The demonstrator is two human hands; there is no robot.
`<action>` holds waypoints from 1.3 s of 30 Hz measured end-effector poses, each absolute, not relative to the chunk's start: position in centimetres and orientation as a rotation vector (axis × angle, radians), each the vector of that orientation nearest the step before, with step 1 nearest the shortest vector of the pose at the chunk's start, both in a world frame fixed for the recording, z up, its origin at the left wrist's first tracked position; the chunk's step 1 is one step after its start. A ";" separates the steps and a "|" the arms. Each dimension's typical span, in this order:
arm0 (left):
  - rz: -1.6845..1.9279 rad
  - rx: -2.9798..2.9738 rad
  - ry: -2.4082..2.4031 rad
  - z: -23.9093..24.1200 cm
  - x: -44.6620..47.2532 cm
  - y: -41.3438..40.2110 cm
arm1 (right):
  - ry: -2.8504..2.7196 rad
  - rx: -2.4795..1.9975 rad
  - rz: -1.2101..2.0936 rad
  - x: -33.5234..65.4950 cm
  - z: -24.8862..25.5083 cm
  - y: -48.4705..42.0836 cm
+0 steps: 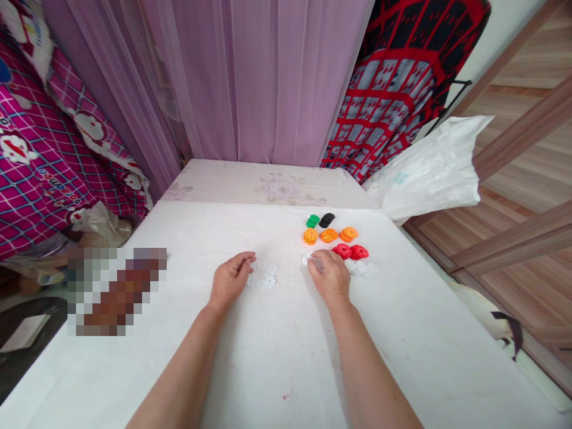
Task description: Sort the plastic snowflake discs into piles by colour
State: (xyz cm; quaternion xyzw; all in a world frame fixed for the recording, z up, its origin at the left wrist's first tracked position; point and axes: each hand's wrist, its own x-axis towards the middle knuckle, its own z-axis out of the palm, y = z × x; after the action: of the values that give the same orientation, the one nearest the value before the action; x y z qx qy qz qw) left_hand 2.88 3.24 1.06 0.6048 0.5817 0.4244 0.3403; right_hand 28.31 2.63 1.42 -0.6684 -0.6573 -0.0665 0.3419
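My left hand (230,279) rests on the white table (277,357) with fingers curled, touching the left edge of a flat cluster of small white pieces (263,276). My right hand (328,275) is closed in a pinch on a white piece (307,258) at its fingertips. Just right of it lie more white pieces (363,269). Behind them sit two red pieces (351,251), three orange pieces (329,235), a green piece (313,221) and a black piece (326,219).
A pale pink curtain (250,77) hangs behind the table. A white plastic bag (429,173) sits at the right rear corner. Pink patterned bedding (40,143) lies to the left, and a red and black cloth (402,77) hangs at the right. Wooden floor (527,196) lies to the right.
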 end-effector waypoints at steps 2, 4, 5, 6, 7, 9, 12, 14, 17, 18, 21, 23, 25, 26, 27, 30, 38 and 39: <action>1.105 1.574 1.513 1.1 2.9 3.2 | -1.708 -1.750 -0.167 28.2 1.5 2.6; 1.107 1.570 1.516 1.2 3.0 3.2 | -1.708 -1.754 -0.161 28.2 1.5 2.7; 1.107 1.568 1.519 1.2 3.0 3.3 | -1.710 -1.753 -0.160 28.2 1.5 2.7; 1.106 1.567 1.522 1.2 2.9 3.3 | -1.714 -1.751 -0.162 28.2 1.4 2.7; 1.103 1.567 1.524 1.1 2.9 3.3 | -1.719 -1.748 -0.166 28.2 1.4 2.7; 1.101 1.569 1.525 1.1 2.9 3.3 | -1.729 -1.743 -0.175 28.2 1.3 2.7; 1.105 1.568 1.528 1.0 2.9 3.3 | -1.734 -1.737 -0.188 28.2 1.2 2.8; 1.109 1.566 1.532 1.0 2.9 3.3 | -1.736 -1.727 -0.194 28.2 1.1 2.8; 1.119 1.560 1.523 1.0 2.9 3.3 | -1.738 -1.698 -0.210 28.2 1.2 2.8; 1.121 1.560 1.517 1.0 2.9 3.3 | -1.740 -1.684 -0.216 28.2 1.3 2.7; 1.125 1.570 1.507 1.0 2.9 3.3 | -1.747 -1.635 -0.219 27.9 1.7 2.5; 1.125 1.579 1.505 0.9 2.9 3.3 | -1.766 -1.590 -0.183 27.2 1.9 2.2; 1.125 1.586 1.501 0.7 2.8 3.4 | -1.813 -1.532 -0.116 26.1 2.1 1.8; 1.126 1.589 1.500 0.7 2.8 3.4 | -1.853 -1.494 -0.071 25.4 2.2 1.6; 1.126 1.589 1.500 0.7 2.8 3.4 | -1.901 -1.456 -0.017 24.8 2.3 1.3; 1.127 1.585 1.505 0.7 2.9 3.4 | -2.031 -1.374 0.156 23.1 2.3 0.6; 1.114 1.579 1.509 1.2 3.0 3.3 | -2.127 -1.477 0.238 21.0 2.5 -0.1; 1.113 1.576 1.510 1.2 3.0 3.3 | -2.131 -1.490 0.232 20.9 2.5 -0.1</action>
State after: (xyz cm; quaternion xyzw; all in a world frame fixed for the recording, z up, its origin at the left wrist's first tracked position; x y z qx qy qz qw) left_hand 2.99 3.29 1.22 0.6053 0.5797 0.4275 0.3389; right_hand 20.91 -0.11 2.49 -0.5507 -0.7876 0.0859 0.2626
